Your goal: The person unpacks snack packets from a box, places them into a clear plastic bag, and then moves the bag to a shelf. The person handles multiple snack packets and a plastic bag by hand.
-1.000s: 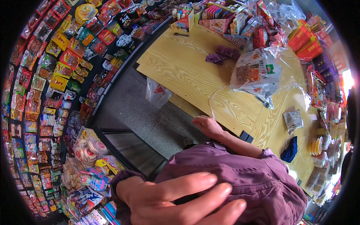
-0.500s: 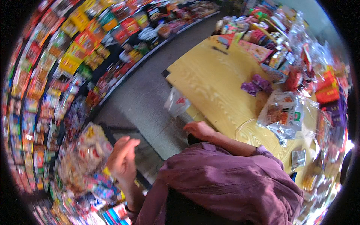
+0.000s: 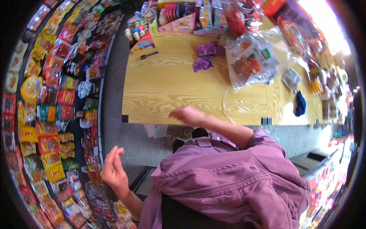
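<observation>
My left hand (image 3: 112, 170) hangs at the lower left beside the racks of snack packets (image 3: 49, 114). Its fingers are loosely bent and hold nothing. My right hand (image 3: 188, 114), a little blurred, hovers flat over the near edge of the wooden table (image 3: 171, 91) and looks empty. My purple jacket sleeve (image 3: 228, 179) fills the lower middle. Farther back on the table lie small purple sachets (image 3: 206, 57) and a clear plastic bag of packets (image 3: 251, 61), both out of reach of either hand.
A dark pen-like thing (image 3: 148, 55) lies near the table's far left corner. Boxes and bottles (image 3: 183, 17) line the back. A blue cloth (image 3: 300, 104) sits at the right. A white bag (image 3: 156, 130) hangs under the table edge above the grey floor (image 3: 114, 95).
My left hand has dropped away from the camera to the lower left by the racks. My right hand stays at the table edge. The view has swung so the table lies square ahead.
</observation>
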